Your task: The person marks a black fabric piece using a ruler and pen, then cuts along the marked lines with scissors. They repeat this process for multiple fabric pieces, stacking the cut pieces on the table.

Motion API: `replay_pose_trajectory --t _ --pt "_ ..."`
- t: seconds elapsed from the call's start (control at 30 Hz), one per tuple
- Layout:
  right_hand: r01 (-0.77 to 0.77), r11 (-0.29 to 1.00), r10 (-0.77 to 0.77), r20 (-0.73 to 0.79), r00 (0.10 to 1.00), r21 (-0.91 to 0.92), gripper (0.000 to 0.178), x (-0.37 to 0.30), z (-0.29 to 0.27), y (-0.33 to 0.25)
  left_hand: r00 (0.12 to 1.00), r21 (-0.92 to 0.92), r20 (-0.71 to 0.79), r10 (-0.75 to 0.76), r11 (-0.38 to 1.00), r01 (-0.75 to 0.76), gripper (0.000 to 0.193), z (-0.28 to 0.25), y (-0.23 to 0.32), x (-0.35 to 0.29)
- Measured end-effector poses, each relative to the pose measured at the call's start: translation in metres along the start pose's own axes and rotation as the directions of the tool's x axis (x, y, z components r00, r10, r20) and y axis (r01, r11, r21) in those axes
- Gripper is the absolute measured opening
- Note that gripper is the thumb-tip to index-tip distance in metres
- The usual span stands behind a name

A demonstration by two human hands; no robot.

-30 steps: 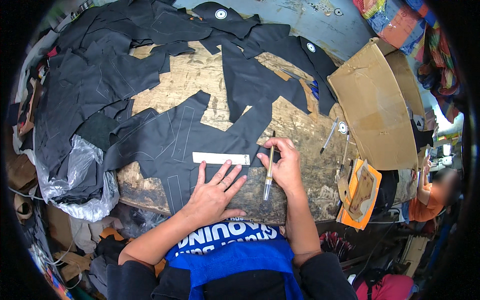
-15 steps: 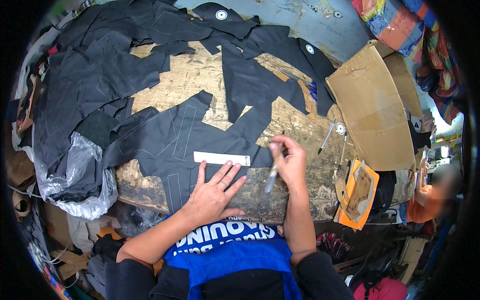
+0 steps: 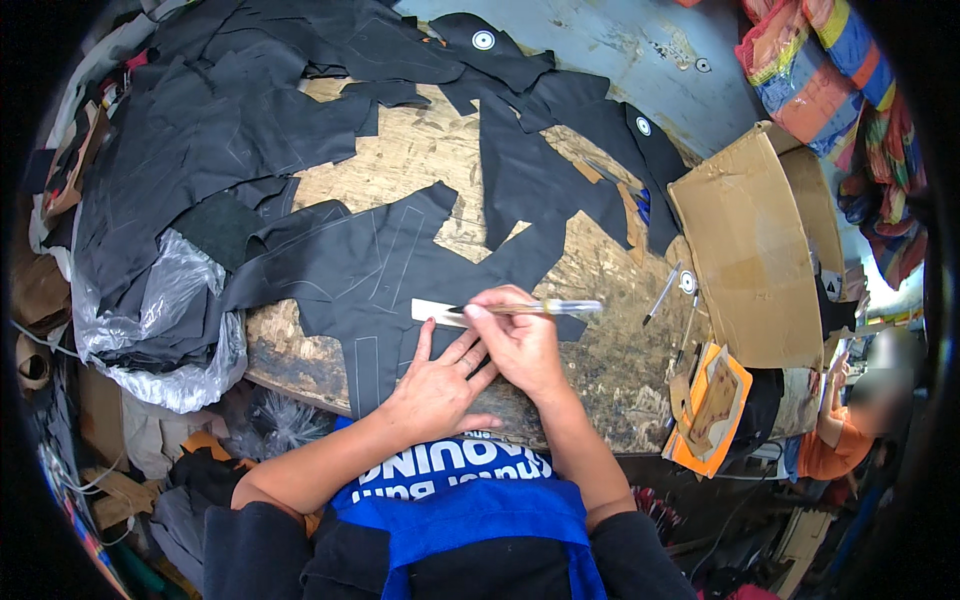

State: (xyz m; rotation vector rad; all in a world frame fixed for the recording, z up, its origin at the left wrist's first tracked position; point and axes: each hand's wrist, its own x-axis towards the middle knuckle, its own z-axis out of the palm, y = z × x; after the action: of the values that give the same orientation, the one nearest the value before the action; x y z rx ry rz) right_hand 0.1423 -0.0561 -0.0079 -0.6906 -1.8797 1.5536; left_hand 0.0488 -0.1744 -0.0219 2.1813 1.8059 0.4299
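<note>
At the far left, a heap of black sheets (image 3: 215, 130) spreads over the table, its pieces overlapping, several with faint pale lines on them. On the near side of that heap, a crumpled clear plastic bag (image 3: 205, 375) lies around more dark material at the left edge of the table. To the right, nearer the person, a single black piece (image 3: 335, 255) lies flat, irregular in outline and marked with pale shapes: long narrow strips and angled forms. The left hand (image 3: 437, 392) is laid palm down with its fingers spread, holding nothing in a grip; its fingertips reach the near edge of a white strip (image 3: 430, 310), which lies on the black piece. The right hand (image 3: 520, 345) comes in just beside it, thumb and fingers closed on a slim pen (image 3: 570, 307); the dark tip points left, over the strip, while the clear end sticks out to the right. Whether the tip touches the surface cannot be told. Under all this is a worn wooden table (image 3: 610, 360), bare and scuffed right of the hands. Farther right, another pen (image 3: 660, 297) lies on the wood, and nearer, an orange sheet (image 3: 728, 437) carries brownish cut pieces (image 3: 715, 395). Beyond them stands an opened cardboard box (image 3: 745, 255), and at the far right a person in orange (image 3: 835, 445) is partly visible.
</note>
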Motion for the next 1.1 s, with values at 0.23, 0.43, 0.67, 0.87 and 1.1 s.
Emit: replay_pose_trajectory --t 0.23,0.43,0.67,0.87,1.1 --pt "-0.042 0.999 0.047 0.175 0.983 -0.03 0.01 0.018 0.027 -0.002 0.988 -0.037 0.149 -0.044 0.998 0.05 0.076 0.002 -0.002 -0.002" --pt "0.175 0.95 -0.118 0.222 0.968 -0.258 0.008 0.025 0.032 -0.006 1.0 -0.053 -0.007 0.017 0.998 -0.017 0.078 0.009 -0.005 -0.003" --pt "0.304 0.897 -0.271 0.144 0.952 -0.321 0.011 0.033 0.046 -0.001 0.993 -0.096 -0.112 0.035 0.994 -0.046 0.08 0.01 -0.006 -0.003" --pt "0.192 0.877 -0.194 0.042 0.98 -0.441 0.01 0.021 0.033 -0.009 0.997 -0.102 0.073 -0.022 0.994 0.03 0.08 -0.003 -0.003 0.0" --pt "-0.076 0.877 -0.03 -0.212 0.977 -0.475 0.012 -0.006 -0.029 -0.006 0.989 0.038 0.143 -0.044 0.999 0.038 0.083 -0.023 0.004 0.009"
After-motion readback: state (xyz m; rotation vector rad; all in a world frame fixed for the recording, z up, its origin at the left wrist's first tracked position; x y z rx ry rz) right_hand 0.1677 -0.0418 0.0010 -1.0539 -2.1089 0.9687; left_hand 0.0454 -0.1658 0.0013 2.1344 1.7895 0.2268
